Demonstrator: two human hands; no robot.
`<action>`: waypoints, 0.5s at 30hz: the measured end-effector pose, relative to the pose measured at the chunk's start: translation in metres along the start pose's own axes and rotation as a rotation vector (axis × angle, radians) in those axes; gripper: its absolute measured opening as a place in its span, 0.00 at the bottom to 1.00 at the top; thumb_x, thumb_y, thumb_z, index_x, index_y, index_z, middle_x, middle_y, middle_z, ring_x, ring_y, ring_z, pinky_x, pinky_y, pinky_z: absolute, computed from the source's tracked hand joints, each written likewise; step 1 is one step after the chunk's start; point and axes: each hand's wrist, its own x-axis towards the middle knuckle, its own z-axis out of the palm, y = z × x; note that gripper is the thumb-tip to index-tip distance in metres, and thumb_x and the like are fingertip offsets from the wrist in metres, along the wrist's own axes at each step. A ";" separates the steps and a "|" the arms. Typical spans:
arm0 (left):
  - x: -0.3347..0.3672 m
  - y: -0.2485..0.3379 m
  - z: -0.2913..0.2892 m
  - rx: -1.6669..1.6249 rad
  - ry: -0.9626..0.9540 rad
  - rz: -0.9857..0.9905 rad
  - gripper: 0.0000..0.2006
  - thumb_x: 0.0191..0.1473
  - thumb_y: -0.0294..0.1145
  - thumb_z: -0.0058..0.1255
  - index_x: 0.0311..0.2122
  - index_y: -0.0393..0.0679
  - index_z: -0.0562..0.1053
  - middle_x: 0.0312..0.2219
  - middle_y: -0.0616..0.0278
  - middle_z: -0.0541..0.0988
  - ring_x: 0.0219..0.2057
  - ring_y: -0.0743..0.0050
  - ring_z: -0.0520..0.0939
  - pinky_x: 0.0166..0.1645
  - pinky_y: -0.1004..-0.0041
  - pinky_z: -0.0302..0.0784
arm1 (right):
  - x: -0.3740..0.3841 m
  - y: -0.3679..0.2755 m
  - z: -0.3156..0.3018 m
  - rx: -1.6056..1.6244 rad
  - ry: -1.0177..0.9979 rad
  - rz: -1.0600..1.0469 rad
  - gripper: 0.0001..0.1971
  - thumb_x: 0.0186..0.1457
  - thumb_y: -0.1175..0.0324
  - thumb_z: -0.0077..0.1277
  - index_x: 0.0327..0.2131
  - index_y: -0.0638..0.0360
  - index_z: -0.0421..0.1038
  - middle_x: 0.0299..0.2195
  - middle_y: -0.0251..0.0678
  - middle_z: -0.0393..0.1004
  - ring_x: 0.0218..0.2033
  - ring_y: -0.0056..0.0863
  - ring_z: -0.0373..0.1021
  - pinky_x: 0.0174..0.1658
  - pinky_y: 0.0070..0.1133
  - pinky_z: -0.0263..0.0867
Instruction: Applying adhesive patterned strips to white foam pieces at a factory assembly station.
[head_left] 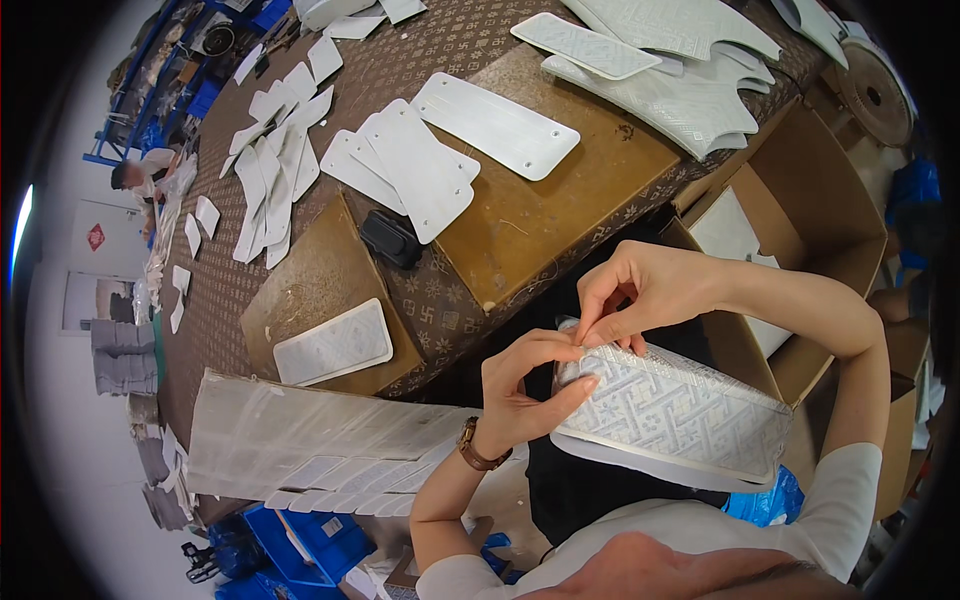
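A long white panel [680, 410] with a raised grey-blue lattice pattern lies across my lap, its left end in my hands. My left hand [530, 385], with a watch on the wrist, pinches that end between thumb and fingers. From above, my right hand [635, 300] bends over the same end, its thumb and fingertips pressed together at the upper corner. What lies right between the fingertips is too small to make out. Some shiny clear film shows at this end. Below the patterned face, a plain white edge sticks out.
On the patterned tablecloth lie brown boards [520, 230], several plain white panels [495, 125] and a black block [390, 238]. A patterned panel [335, 342] rests nearer. Open cardboard boxes [820, 190] stand at right, a blue crate [310, 545] below left. Another person [155, 175] works far left.
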 end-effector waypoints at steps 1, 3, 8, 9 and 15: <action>0.000 -0.001 0.001 0.000 0.011 0.006 0.18 0.41 0.16 0.63 0.40 0.36 0.74 0.36 0.50 0.80 0.37 0.67 0.81 0.43 0.72 0.76 | 0.000 -0.001 0.000 -0.004 0.004 -0.002 0.07 0.56 0.71 0.58 0.36 0.64 0.80 0.27 0.32 0.75 0.23 0.17 0.72 0.25 0.15 0.72; -0.001 -0.001 0.001 -0.001 0.023 0.011 0.18 0.41 0.16 0.63 0.40 0.36 0.74 0.36 0.50 0.80 0.38 0.67 0.81 0.43 0.72 0.76 | -0.001 -0.002 -0.001 -0.013 0.013 -0.005 0.07 0.56 0.71 0.57 0.36 0.66 0.79 0.26 0.34 0.77 0.22 0.17 0.71 0.27 0.16 0.72; -0.002 0.003 0.002 0.005 0.044 0.002 0.17 0.41 0.16 0.64 0.39 0.36 0.75 0.36 0.49 0.81 0.38 0.66 0.82 0.44 0.72 0.76 | 0.002 0.003 -0.002 0.045 -0.002 0.028 0.08 0.56 0.72 0.57 0.36 0.67 0.79 0.26 0.34 0.77 0.22 0.17 0.72 0.27 0.16 0.72; -0.002 0.004 0.001 0.019 0.033 -0.001 0.16 0.41 0.16 0.64 0.39 0.36 0.75 0.36 0.49 0.81 0.38 0.66 0.82 0.44 0.72 0.76 | 0.002 0.003 -0.002 0.049 -0.006 0.038 0.08 0.56 0.72 0.57 0.36 0.67 0.79 0.26 0.34 0.77 0.22 0.18 0.72 0.27 0.16 0.72; -0.001 0.007 0.000 0.062 0.013 -0.008 0.15 0.41 0.16 0.64 0.38 0.35 0.76 0.36 0.47 0.81 0.37 0.66 0.83 0.44 0.73 0.77 | 0.003 -0.002 -0.002 -0.016 -0.024 0.033 0.08 0.55 0.72 0.57 0.35 0.67 0.78 0.25 0.35 0.77 0.23 0.18 0.72 0.27 0.16 0.73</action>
